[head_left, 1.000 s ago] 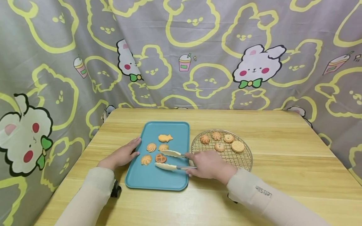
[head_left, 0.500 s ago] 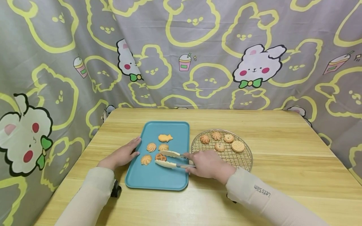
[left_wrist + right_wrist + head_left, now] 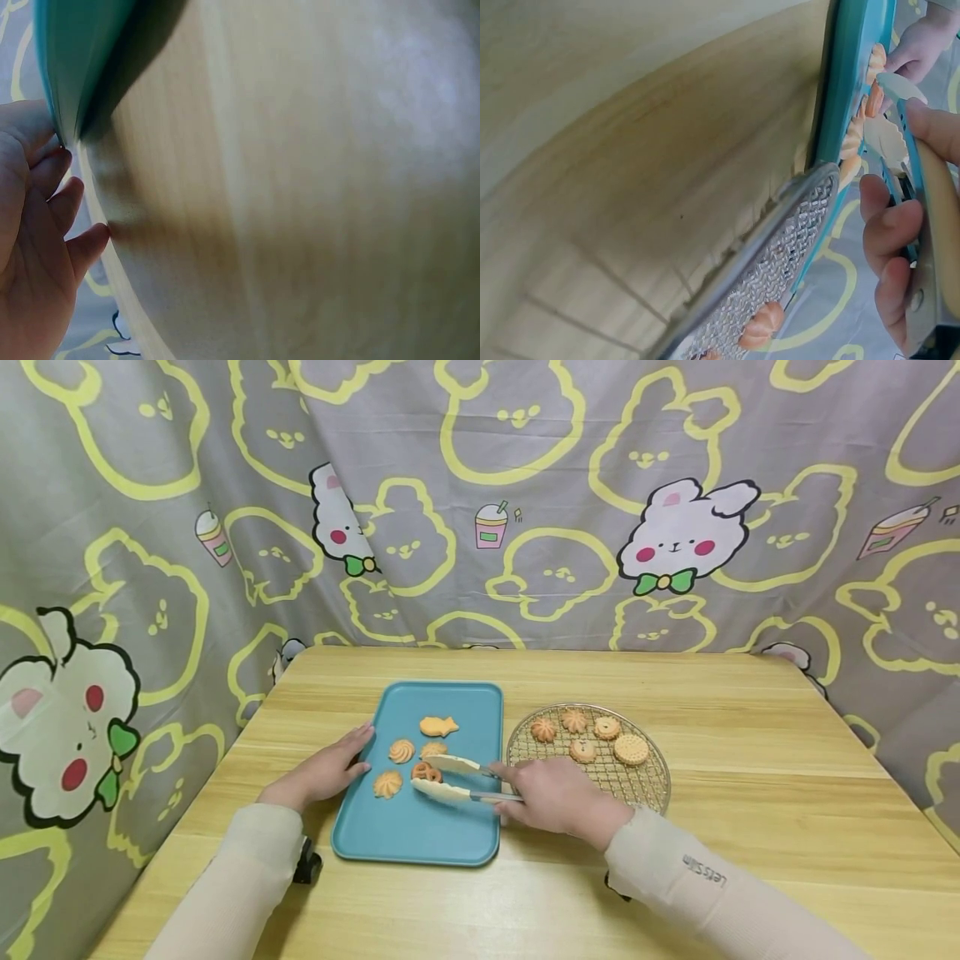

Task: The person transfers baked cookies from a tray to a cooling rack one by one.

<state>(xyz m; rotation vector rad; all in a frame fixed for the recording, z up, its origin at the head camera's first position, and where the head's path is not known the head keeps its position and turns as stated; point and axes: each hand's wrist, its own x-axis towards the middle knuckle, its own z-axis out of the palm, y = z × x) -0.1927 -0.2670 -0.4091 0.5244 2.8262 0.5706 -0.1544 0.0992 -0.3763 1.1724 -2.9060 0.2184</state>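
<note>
My right hand point(image 3: 551, 795) grips a pair of metal tongs point(image 3: 487, 772) with cream tips, seen close up in the right wrist view as tongs point(image 3: 922, 172). The spread tips stand on either side of a pretzel-shaped cookie point(image 3: 424, 772), partly covering it. That cookie lies on a blue tray point(image 3: 420, 835). Around it on the tray are a fish-shaped cookie point(image 3: 438, 727), a swirl cookie point(image 3: 401, 752), a flower-shaped cookie point(image 3: 387, 784) and another ridged cookie point(image 3: 434, 749), half hidden by the tongs. My left hand point(image 3: 322, 772) rests its fingertips at the tray's left rim.
Right of the tray stands a round wire rack point(image 3: 652, 777) bearing several cookies, among them a round dimpled one point(image 3: 631, 749). My right forearm overlaps the rack's near edge. A patterned curtain point(image 3: 555, 502) hangs behind the wooden table point(image 3: 765, 760).
The tong tips closed in a little around the pretzel-shaped cookie, then spread slightly and shifted right. My left hand, the tray and the rack have stayed put.
</note>
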